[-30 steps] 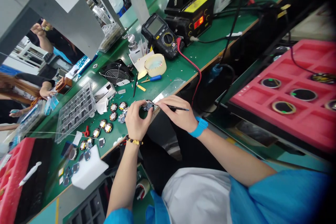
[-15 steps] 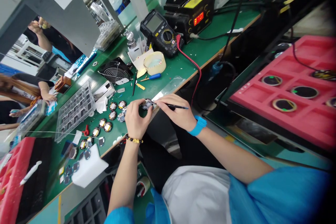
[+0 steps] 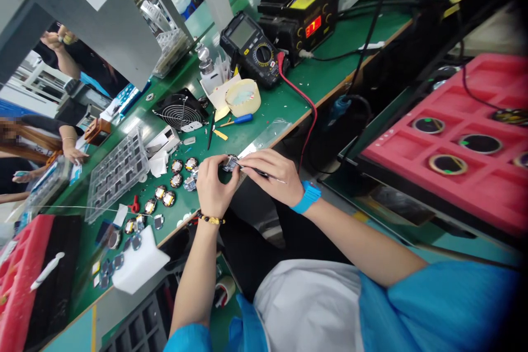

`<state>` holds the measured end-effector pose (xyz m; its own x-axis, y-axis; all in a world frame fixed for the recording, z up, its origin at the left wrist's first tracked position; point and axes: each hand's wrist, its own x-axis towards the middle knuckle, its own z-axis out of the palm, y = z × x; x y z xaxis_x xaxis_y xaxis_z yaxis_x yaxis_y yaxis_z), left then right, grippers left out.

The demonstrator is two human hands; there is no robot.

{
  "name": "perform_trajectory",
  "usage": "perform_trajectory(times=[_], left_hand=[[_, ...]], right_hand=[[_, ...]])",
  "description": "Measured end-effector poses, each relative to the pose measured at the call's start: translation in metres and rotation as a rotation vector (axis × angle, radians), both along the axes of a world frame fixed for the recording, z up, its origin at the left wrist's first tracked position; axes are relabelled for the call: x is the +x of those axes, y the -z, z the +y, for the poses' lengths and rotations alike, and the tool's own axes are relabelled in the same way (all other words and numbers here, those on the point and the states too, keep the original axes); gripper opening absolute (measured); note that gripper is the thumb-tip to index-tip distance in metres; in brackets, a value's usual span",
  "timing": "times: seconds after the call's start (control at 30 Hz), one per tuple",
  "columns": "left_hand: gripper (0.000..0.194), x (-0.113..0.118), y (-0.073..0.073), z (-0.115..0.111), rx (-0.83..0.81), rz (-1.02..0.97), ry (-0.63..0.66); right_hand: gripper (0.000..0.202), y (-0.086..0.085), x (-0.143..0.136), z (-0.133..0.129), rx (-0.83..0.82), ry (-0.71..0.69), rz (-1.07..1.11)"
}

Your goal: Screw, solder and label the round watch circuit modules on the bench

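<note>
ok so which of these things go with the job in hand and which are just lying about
Seemingly in use:
small part, in left hand
thin tool, in right hand
probably the loose round parts

Apparently just lying about:
multimeter
tape roll
blue-handled tool
fan

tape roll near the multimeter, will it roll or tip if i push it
The tape roll would probably slide rather than roll, since it lies flat, opening up. Its broad, low shape makes tipping seem unlikely.
</note>
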<state>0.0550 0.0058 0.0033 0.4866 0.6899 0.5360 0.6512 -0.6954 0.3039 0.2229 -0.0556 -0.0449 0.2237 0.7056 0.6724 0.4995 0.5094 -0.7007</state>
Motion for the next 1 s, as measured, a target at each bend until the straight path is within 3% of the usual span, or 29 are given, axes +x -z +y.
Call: perform_trajectory(times=[0.6, 0.87, 1.0], left_hand=[[0.02, -0.001, 0.003, 0.001, 0.002, -0.011, -0.009], [0.021, -0.002, 0.005, 0.002, 0.03, -0.014, -0.006], [0.02, -0.002, 0.005, 0.002, 0.031, -0.017, 0.002]], right_hand=[[0.026, 0.016, -0.008, -0.001, 0.105, 0.147, -0.278], [0.02, 0.006, -0.005, -0.002, 0.111, 0.071, -0.025], [0.017, 0.003, -0.005, 0.001, 0.094, 0.042, -0.029]])
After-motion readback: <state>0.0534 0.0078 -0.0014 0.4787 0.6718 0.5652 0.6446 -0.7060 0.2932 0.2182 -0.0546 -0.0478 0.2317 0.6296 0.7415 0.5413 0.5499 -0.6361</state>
